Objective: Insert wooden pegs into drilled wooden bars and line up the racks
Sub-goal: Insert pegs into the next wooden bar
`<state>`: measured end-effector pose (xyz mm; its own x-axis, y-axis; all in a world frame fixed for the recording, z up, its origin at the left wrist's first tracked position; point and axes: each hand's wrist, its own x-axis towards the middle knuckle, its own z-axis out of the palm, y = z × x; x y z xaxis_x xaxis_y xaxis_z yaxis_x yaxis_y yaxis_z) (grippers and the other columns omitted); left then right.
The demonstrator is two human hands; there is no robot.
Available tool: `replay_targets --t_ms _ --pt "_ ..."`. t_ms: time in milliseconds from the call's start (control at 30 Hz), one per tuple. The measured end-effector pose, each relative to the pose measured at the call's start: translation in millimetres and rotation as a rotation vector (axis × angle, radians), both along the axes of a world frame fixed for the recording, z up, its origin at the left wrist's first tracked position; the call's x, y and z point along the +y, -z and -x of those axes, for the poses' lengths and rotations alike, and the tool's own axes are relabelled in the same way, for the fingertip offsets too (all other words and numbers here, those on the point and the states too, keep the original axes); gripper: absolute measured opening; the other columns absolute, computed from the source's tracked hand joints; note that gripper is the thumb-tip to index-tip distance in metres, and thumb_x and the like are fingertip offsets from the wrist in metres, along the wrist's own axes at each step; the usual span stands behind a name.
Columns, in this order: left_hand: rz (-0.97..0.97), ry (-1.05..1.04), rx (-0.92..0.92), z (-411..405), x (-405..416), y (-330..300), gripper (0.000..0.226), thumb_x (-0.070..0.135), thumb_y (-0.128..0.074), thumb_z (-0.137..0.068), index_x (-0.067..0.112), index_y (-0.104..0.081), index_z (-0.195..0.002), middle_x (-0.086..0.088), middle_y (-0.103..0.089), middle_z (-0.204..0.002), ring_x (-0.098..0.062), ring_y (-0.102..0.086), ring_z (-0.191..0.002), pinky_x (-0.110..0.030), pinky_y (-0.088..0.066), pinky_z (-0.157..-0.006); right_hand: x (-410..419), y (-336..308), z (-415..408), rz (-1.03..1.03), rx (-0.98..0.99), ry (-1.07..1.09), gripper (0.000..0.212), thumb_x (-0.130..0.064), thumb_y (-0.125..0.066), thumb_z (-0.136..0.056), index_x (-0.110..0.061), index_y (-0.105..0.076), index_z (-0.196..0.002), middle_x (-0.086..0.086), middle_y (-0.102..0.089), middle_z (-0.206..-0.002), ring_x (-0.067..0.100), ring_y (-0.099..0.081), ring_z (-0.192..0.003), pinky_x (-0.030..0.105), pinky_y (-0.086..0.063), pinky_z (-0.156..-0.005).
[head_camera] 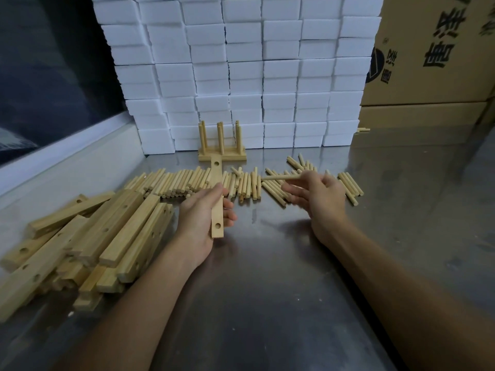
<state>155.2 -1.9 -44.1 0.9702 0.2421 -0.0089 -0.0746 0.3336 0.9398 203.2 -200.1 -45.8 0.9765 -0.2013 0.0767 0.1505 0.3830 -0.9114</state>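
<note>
Left hand (203,212) grips one drilled bar (217,196) lengthwise, fingers curled round its middle, a hole visible at each end. Right hand (318,195) pinches a single peg (284,177), pointing left toward the bar. Loose pegs (187,180) lie in a row on the steel table (267,277) beyond both hands. Bar pile (88,236) near left. Finished rack (221,145) stands far centre against white boxes (241,70).

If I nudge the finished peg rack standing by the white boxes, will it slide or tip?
The finished rack would probably slide rather than tip at first: its flat base sits on smooth, shiny steel table. Pushed high on the upright pegs, it seems more apt to tip, since they stand tall over a shallow base. It looks light, being small bare wood.
</note>
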Motion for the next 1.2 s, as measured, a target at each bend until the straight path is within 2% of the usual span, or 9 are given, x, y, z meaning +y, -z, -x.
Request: replay_targets --t_ms 100,233,400,500,633,833,933,1067,1200 --pt "-0.015 0.012 -0.011 1.3 -0.2 0.0 0.008 0.014 -0.070 -0.088 0.008 -0.066 -0.085 -0.004 -0.057 -0.062 -0.014 -0.051 -0.047 -0.020 -0.037 -0.037 -1.2 -2.7 2.2 -0.111 0.031 -0.143 0.013 -0.010 -0.059 -0.095 0.001 -0.065 -0.090 0.018 -0.075 -0.080 0.021 -0.076 -0.072 0.021 -0.056 -0.051" --pt "-0.081 0.050 -0.049 5.6 -2.9 -2.0 0.024 0.024 -0.077 -0.070 0.009 -0.069 -0.086 -0.001 -0.062 -0.065 -0.012 -0.048 -0.045 -0.019 -0.034 -0.036 8.2 -2.8 7.6 -0.078 0.052 -0.311 0.015 -0.014 -0.062 -0.095 -0.002 -0.071 -0.090 0.021 -0.076 -0.091 0.019 -0.075 -0.072 0.021 -0.057 -0.051" --pt "-0.104 0.072 -0.028 5.5 -3.3 -1.8 0.008 0.012 -0.070 -0.086 0.005 -0.070 -0.090 -0.005 -0.068 -0.072 -0.013 -0.049 -0.046 -0.020 -0.034 -0.037 11.5 -4.1 10.4 0.008 0.043 -0.390 0.015 -0.015 -0.062 -0.095 -0.003 -0.069 -0.099 0.018 -0.076 -0.097 0.018 -0.075 -0.072 0.021 -0.055 -0.051" --pt "-0.082 0.073 -0.014 4.4 -2.9 -1.4 0.004 0.006 -0.067 -0.089 0.004 -0.068 -0.091 -0.007 -0.067 -0.071 -0.014 -0.050 -0.048 -0.020 -0.033 -0.036 12.3 -4.9 12.6 0.087 0.038 -0.393 0.009 -0.009 -0.059 -0.094 -0.005 -0.067 -0.091 0.017 -0.076 -0.091 0.019 -0.073 -0.069 0.022 -0.054 -0.052" --pt "-0.052 0.061 -0.020 3.3 -2.2 -0.4 0.004 0.006 -0.066 -0.090 0.003 -0.068 -0.092 -0.007 -0.065 -0.071 -0.014 -0.051 -0.052 -0.020 -0.034 -0.037 17.5 -1.4 20.8 0.439 -0.121 -0.338 0.012 0.000 -0.059 -0.091 -0.003 -0.065 -0.082 0.009 -0.073 -0.072 0.013 -0.064 -0.059 0.021 -0.052 -0.054" --pt "-0.175 0.089 -0.062 2.0 -3.9 4.6 0.005 0.011 -0.068 -0.091 0.006 -0.069 -0.092 -0.005 -0.067 -0.071 -0.013 -0.054 -0.052 -0.021 -0.037 -0.039 32.9 5.2 30.8 1.051 -0.551 -0.249 0.017 -0.025 -0.061 -0.098 -0.013 -0.071 -0.104 -0.001 -0.069 -0.069 0.010 -0.064 -0.062 0.030 -0.054 -0.063" --pt "-0.222 0.090 -0.105 1.4 -2.4 7.0 0.009 0.019 -0.068 -0.092 0.012 -0.073 -0.092 -0.004 -0.067 -0.073 -0.014 -0.053 -0.050 -0.023 -0.039 -0.040 35.8 6.4 30.1 1.069 -0.603 -0.209 0.018 -0.018 -0.056 -0.101 -0.014 -0.068 -0.113 -0.004 -0.068 -0.078 0.004 -0.062 -0.066 0.029 -0.053 -0.066" --pt "-0.299 0.050 -0.187 1.6 -6.9 6.8 0.021 0.030 -0.057 -0.100 0.033 -0.074 -0.090 0.001 -0.060 -0.067 -0.015 -0.048 -0.045 -0.026 -0.036 -0.038 38.9 7.1 30.9 0.928 -0.619 -0.051 0.019 -0.020 -0.057 -0.101 -0.014 -0.066 -0.116 -0.005 -0.064 -0.072 0.015 -0.061 -0.062 0.045 -0.052 -0.062" --pt "-0.432 0.020 -0.221 2.7 -9.5 6.7 0.023 0.029 -0.056 -0.100 0.030 -0.067 -0.120 0.008 -0.059 -0.068 -0.016 -0.050 -0.047 -0.026 -0.039 -0.040 36.7 4.4 30.7 0.866 -0.651 0.110 0.021 -0.022 -0.060 -0.100 -0.013 -0.067 -0.117 -0.010 -0.060 -0.067 0.009 -0.054 -0.056 0.033 -0.048 -0.054"
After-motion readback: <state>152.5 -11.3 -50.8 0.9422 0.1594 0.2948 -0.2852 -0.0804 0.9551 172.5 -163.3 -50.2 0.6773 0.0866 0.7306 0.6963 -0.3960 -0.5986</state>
